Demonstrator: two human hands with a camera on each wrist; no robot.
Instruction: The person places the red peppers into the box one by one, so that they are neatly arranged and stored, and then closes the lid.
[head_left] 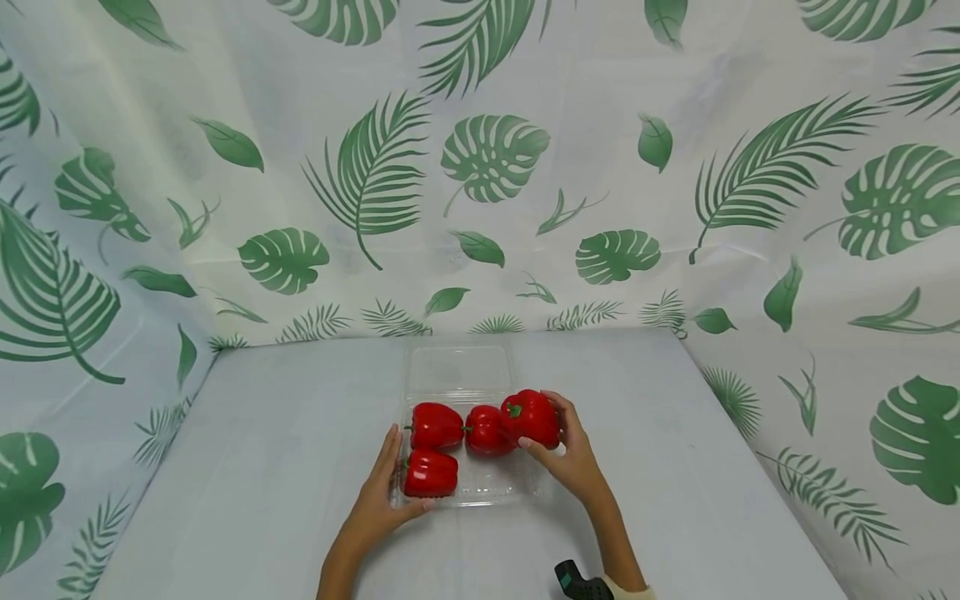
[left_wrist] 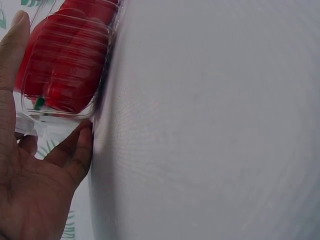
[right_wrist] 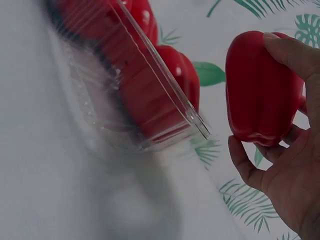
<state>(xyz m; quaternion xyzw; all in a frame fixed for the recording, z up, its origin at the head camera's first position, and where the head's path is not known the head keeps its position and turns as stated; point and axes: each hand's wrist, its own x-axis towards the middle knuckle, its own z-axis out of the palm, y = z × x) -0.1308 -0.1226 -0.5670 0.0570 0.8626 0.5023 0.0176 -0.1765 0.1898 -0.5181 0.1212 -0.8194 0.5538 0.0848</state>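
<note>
A clear plastic clamshell container (head_left: 487,487) lies with its lid folded back on the table. Inside are three red bell peppers: one at the back left (head_left: 437,425), one at the front left (head_left: 431,473) and one toward the right (head_left: 487,431). My left hand (head_left: 378,492) holds the container's front left corner, fingers along its side and thumb at the front rim. Another red bell pepper (right_wrist: 263,87) is gripped between the thumb and fingers of my right hand (head_left: 567,454), raised above the container's right side. It partly covers the right pepper in the head view.
The container's lid (head_left: 460,368) lies flat behind its base. A white-covered table (head_left: 285,433) surrounds the container. Leaf-patterned cloth (head_left: 495,158) hangs at the back and both sides. A black device (head_left: 581,581) sits at my right wrist.
</note>
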